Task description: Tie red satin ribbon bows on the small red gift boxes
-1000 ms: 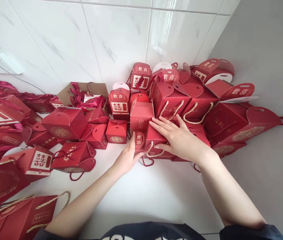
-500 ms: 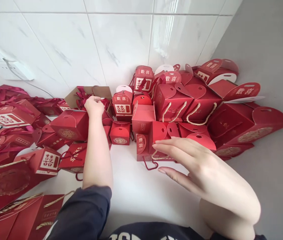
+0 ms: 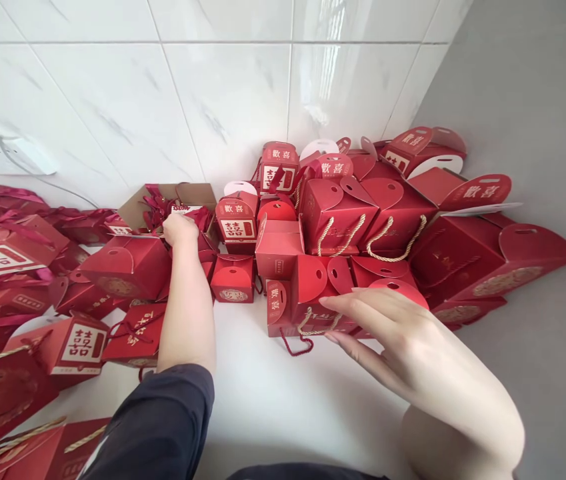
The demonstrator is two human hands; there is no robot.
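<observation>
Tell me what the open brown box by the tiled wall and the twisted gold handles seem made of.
Open brown box: probably matt cardboard, judging by its thin, plain walls. Twisted gold handles: apparently cord with a slight sheen, strands visibly wound; its fibre is unclear.

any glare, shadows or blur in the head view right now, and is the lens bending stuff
Head view: window-like glare streaks the wall tiles; head view: soft, diffuse shading on the white surface; head view: wide-lens stretch seems to pull the far-right red box outward; head view: the left hand looks slightly soft, its fingertips unreadable at the carton
</observation>
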